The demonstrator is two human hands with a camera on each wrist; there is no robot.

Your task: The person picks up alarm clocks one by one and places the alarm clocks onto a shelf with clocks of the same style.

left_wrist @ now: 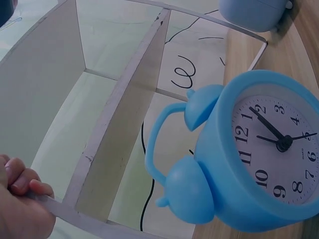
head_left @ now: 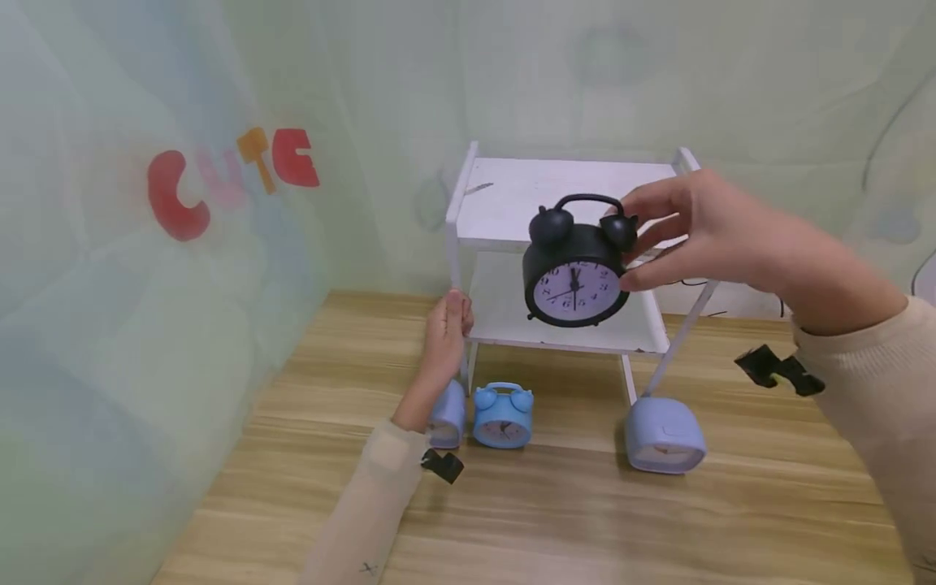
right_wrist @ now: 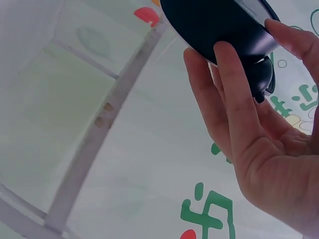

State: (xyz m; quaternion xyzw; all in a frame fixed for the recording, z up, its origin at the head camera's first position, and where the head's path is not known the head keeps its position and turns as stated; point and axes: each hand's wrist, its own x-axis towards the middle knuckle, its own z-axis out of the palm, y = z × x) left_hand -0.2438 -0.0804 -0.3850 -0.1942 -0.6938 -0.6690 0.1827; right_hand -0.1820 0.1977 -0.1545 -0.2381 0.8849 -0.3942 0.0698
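Observation:
A black twin-bell alarm clock (head_left: 578, 280) hangs in the air before the white two-tier shelf (head_left: 570, 191), its dial facing me. My right hand (head_left: 702, 231) grips the clock by its right side, thumb near the front rim and fingers behind. In the right wrist view, the fingers (right_wrist: 234, 89) press the black casing (right_wrist: 214, 30). My left hand (head_left: 444, 329) is curled round the shelf's left front post; in the left wrist view that hand (left_wrist: 25, 199) closes on the white frame. Below it on the table stands a light blue twin-bell clock (head_left: 502, 418).
A lavender clock (head_left: 665, 435) stands by the shelf's right front leg. Another lavender clock (head_left: 448, 418) is partly hidden behind my left forearm. The wooden tabletop (head_left: 556, 520) meets a pale curtain-like wall (head_left: 366, 162) carrying coloured letters.

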